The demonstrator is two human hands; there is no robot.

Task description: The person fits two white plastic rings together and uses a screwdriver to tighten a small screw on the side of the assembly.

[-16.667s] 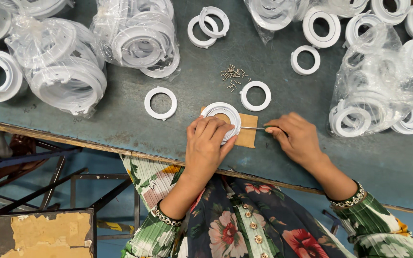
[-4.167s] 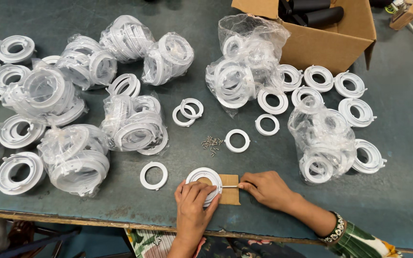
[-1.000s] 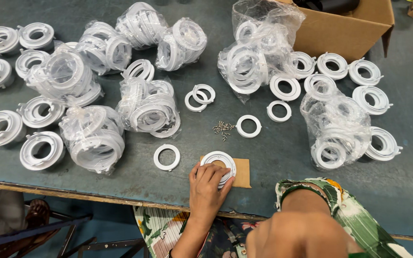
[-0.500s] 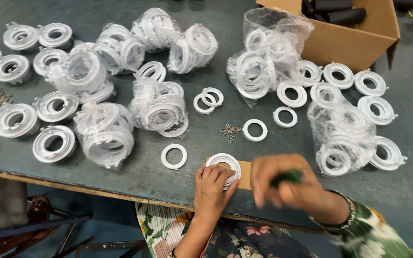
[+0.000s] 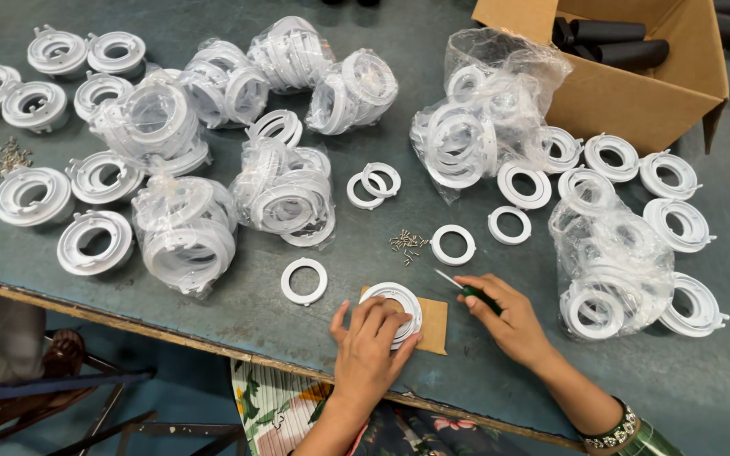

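Two hands work near the bench (image 5: 314, 329) edge: the left hand (image 5: 369, 342) presses curled fingers (image 5: 382, 319) on a white ring (image 5: 399, 302) lying on a cardboard square (image 5: 434, 325). The right hand (image 5: 509, 317) grips a green-handled screwdriver (image 5: 466, 291), its tip just beside the ring. Small screws (image 5: 407, 243) lie near, and bagged rings (image 5: 183, 228) sit further left.
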